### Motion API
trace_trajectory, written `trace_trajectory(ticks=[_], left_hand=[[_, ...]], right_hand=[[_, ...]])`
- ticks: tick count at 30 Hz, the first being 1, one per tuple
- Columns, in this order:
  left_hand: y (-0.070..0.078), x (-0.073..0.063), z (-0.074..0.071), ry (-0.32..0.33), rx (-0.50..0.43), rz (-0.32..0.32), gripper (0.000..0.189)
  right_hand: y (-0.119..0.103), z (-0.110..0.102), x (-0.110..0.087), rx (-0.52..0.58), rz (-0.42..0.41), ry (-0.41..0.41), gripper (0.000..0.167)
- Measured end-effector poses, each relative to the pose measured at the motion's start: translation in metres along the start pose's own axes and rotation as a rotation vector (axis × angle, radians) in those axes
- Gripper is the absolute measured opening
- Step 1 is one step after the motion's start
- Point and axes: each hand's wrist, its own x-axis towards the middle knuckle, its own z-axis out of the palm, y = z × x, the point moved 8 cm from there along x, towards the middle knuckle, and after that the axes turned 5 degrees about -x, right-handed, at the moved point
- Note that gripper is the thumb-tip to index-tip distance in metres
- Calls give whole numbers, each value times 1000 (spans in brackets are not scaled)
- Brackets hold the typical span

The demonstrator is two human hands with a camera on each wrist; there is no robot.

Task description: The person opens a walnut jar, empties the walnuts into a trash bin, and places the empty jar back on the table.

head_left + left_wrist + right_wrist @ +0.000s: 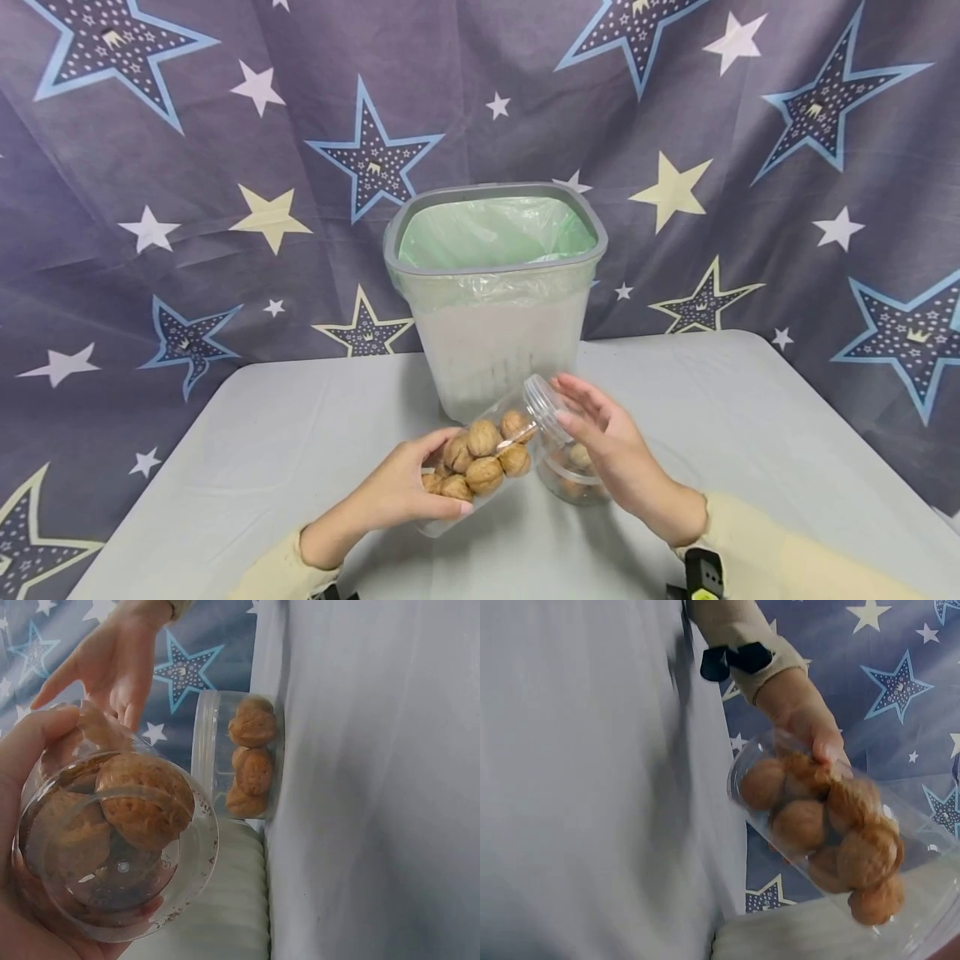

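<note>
Backdrop: a purple-grey cloth (247,158) printed with stars hangs beyond a pale grey table (300,492).
Left hand: this hand (401,492) wraps thumb and fingers round a clear cylindrical plastic jar (441,527), probably to steady its weight.
Right hand: this hand (615,442) has its fingers loosely spread about the jar's ridged clear end (543,408); firm contact cannot be told, nor whether that end is a lid or a bare neck.
Held jar: above the table's near middle, tilted, base near left and ridged end far right, seemingly angled so the right hand can reach that end.
Its load: round brown walnuts (483,475) packed along the wall.
Second jar: a short clear plastic jar (204,742) with more walnuts (253,772) stands upright just right of the held one, perhaps kept within reach.
Bin: a tapered white plastic bin (487,350), grey-rimmed, stands farther back; a translucent green liner (487,233) folds over its rim, likely to anchor it.
</note>
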Motion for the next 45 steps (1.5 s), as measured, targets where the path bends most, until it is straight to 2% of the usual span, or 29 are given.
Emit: trace_trajectory(ticks=[9,17,28,34,45], left_hand=[[1,1,0,17,44,25,71],[2,0,0,22,74,29,72],[-1,1,0,21,88,28,73],[-2,0,1,14,84,27,74],[-2,0,1,13,73,30,75]], right_hand=[[13,2,-4,-39,141,63,65],[20,5,-9,-13,179,73,67],[26,6,-9,85,210,111,65],[27,6,-9,91,222,125,63],[29,6,-8,127,209,85,67]])
